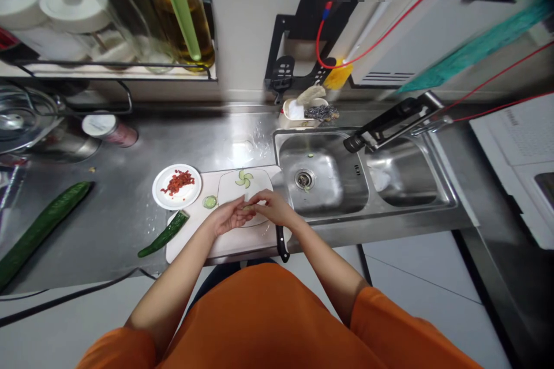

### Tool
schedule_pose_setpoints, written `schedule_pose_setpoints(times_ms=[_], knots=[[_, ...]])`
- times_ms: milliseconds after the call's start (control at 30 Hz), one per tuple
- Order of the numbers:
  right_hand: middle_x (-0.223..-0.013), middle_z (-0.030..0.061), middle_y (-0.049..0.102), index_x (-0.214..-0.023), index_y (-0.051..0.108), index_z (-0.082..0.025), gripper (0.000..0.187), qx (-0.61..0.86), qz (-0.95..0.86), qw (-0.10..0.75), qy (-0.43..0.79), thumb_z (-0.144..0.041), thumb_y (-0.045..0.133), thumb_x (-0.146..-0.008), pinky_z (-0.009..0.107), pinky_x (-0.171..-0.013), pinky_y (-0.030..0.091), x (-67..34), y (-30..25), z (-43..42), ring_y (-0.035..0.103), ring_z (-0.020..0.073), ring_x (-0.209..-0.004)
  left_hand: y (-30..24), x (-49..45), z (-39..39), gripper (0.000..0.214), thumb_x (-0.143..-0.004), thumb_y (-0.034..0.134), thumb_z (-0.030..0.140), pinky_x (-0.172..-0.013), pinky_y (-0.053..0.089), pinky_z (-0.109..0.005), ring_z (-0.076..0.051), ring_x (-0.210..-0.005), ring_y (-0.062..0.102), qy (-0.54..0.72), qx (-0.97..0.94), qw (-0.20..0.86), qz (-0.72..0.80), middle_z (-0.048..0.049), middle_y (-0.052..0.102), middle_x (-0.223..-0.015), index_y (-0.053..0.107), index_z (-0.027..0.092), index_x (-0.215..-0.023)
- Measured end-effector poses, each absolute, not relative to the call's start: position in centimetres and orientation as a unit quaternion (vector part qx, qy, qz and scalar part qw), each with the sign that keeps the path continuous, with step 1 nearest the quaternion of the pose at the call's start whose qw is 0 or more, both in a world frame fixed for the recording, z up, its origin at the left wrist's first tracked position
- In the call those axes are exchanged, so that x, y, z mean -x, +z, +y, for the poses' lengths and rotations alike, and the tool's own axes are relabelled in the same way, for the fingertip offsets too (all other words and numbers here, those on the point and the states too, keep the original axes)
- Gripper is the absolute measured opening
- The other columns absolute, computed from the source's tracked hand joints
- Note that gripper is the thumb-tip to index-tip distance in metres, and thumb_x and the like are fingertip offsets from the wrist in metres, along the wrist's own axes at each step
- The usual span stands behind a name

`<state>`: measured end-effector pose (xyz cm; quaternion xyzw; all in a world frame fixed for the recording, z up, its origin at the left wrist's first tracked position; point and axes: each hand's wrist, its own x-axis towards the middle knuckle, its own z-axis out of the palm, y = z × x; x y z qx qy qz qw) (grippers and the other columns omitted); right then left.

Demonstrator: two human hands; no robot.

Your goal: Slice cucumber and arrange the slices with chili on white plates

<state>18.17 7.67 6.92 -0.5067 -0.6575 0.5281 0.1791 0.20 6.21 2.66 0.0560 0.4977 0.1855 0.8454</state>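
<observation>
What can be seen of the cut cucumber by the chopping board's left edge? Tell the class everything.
The cut cucumber has dark green skin and a gentle curve, narrowing to a tip at its lower-left end. Its upper-right end is sliced off, showing paler flesh. It lies across the left edge of the white chopping board, cut end on the board, tip beyond it above the metal counter; whether the tip touches the counter is unclear. Neither the left hand nor the right hand touches it.
</observation>
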Motion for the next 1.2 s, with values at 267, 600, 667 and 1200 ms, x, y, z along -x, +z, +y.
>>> schedule_pose_setpoints(times_ms=[267, 600, 667, 1200], knots=[[-0.08, 0.0015, 0.069, -0.081, 0.071, -0.018, 0.017, 0.514, -0.596, 0.179, 0.59, -0.031, 0.063, -0.073, 0.024, -0.066, 0.04, -19.8, 7.1, 8.5, 0.058, 0.0138, -0.075, 2.5, -1.2, 6.2, 0.015, -0.072, 0.067, 0.012, -0.056, 0.046, -0.016, -0.007, -0.059, 0.056, 0.217, -0.058, 0.868, 0.442, -0.0028, 0.062, -0.068, 0.065, 0.011, -0.088], [-0.066, -0.002, 0.061, -0.078, 0.066, -0.016, 0.014, 0.588, -0.605, 0.182, 0.506, -0.026, 0.063, -0.069, 0.023, -0.062, 0.039, -21.5, 4.1, 10.4, 0.052, 0.011, -0.063, 2.0, -2.8, 6.9, 0.03, -0.059, 0.075, 0.033, -0.054, 0.041, -0.021, -0.009, -0.056, 0.055, 0.253, -0.253, 0.699, 0.619, -0.0014, 0.063, -0.062, 0.068, 0.012, -0.079], [-0.066, -0.0019, 0.061, -0.076, 0.065, -0.016, 0.01, 0.608, -0.631, 0.153, 0.456, -0.024, 0.063, -0.07, 0.023, -0.063, 0.037, -21.4, 3.7, 10.8, 0.052, 0.0112, -0.064, 2.0, -3.2, 7.1, 0.026, -0.063, 0.07, 0.036, -0.058, 0.042, -0.023, -0.01, -0.057, 0.055, 0.231, -0.35, 0.624, 0.659, 0.0001, 0.063, -0.061, 0.069, 0.015, -0.078], [-0.094, 0.0066, 0.065, -0.09, 0.064, -0.022, 0.02, 0.615, -0.764, -0.04, 0.19, -0.029, 0.046, -0.09, 0.032, -0.073, 0.027, -20.1, 3.0, 10.3, 0.042, 0.0225, -0.099, 1.0, -5.0, 7.5, 0.019, -0.081, 0.05, 0.028, -0.074, 0.042, -0.027, -0.017, -0.078, 0.061, 0.09, -0.617, 0.351, 0.699, -0.0036, 0.069, -0.083, 0.068, 0.02, -0.083]])
